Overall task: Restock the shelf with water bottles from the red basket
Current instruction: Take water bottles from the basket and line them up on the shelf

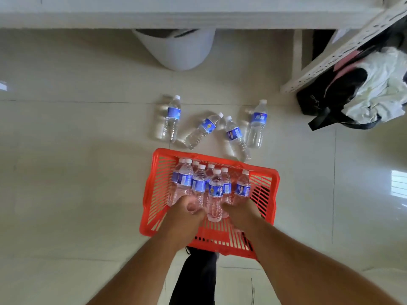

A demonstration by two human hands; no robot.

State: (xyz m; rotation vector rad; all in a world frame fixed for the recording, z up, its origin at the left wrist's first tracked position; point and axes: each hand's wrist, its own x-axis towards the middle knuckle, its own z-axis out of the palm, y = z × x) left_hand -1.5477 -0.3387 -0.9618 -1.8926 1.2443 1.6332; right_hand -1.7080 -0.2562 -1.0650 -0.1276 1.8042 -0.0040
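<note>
I am reaching both hands into the basket [154,183], left hand [187,209] and right hand [239,211] each clenching around bases of the bottles [211,188] to gather several together, while four bottles [211,126] are lying just beyond the basket.

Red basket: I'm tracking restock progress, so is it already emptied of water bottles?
No, the red basket holds a cluster of upright water bottles, and both hands reach into them.
</note>
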